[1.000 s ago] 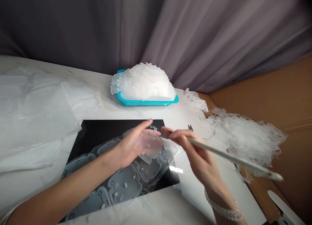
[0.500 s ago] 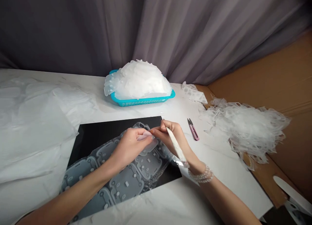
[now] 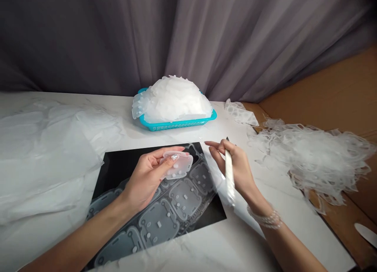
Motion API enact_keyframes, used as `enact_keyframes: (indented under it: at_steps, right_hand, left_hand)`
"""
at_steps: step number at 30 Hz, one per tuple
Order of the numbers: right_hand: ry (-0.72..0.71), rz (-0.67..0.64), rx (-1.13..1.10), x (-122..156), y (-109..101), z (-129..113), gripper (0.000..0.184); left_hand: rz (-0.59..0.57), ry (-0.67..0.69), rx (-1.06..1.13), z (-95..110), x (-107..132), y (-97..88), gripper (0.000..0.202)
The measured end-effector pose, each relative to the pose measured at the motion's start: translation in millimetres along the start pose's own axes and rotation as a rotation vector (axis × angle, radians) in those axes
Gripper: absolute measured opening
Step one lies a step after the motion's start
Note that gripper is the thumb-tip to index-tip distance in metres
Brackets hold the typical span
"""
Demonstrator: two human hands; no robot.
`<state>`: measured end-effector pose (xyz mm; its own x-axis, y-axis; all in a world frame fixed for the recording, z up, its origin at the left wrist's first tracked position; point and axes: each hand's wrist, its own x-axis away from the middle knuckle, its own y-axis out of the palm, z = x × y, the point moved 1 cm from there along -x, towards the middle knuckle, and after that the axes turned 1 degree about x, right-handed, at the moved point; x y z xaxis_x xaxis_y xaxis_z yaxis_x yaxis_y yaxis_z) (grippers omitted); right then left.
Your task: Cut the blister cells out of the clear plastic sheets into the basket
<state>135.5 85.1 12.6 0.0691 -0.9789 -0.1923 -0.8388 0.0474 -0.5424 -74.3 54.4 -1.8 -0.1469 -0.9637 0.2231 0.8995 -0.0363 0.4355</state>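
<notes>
My left hand (image 3: 149,174) holds a small translucent plastic piece (image 3: 178,165) with rounded corners, pinched between thumb and fingers above a black mat (image 3: 118,166). On the mat lies a translucent sheet (image 3: 165,213) of several joined pieces of the same shape. My right hand (image 3: 235,168) is just to the right, fingers curled round a white stick-like tool (image 3: 229,177) that runs back along the palm toward the wrist. The two hands are a little apart.
A teal basket (image 3: 176,124) heaped with cut translucent pieces stands behind the mat. A tangle of plastic offcuts (image 3: 312,158) lies at the right on brown cardboard (image 3: 347,209). White plastic sheeting (image 3: 47,154) covers the left. Grey curtain behind.
The hands, which met over the sheet half a second ago, have parted. The left hand now lifts the single piece clear of the sheet; the right hand drew back rightward with the tool.
</notes>
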Motion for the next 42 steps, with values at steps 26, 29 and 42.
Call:
enact_keyframes:
  at_steps: [26,29,42]
  right_hand:
    - [0.17,-0.13,-0.789,28.9,14.8,-25.3,0.045]
    - [0.165,-0.141,-0.797,29.7,13.8,-25.6,0.046]
    - [0.226,-0.156,-0.763,20.6,25.0,-27.2,0.053]
  left_hand:
    - [-0.167,-0.018,0.191,0.4,10.5,6.3,0.014]
    - [-0.179,0.017,0.191,2.5,10.5,6.9,0.013]
    - [-0.052,-0.125,0.282,11.5,7.5,7.0,0.027]
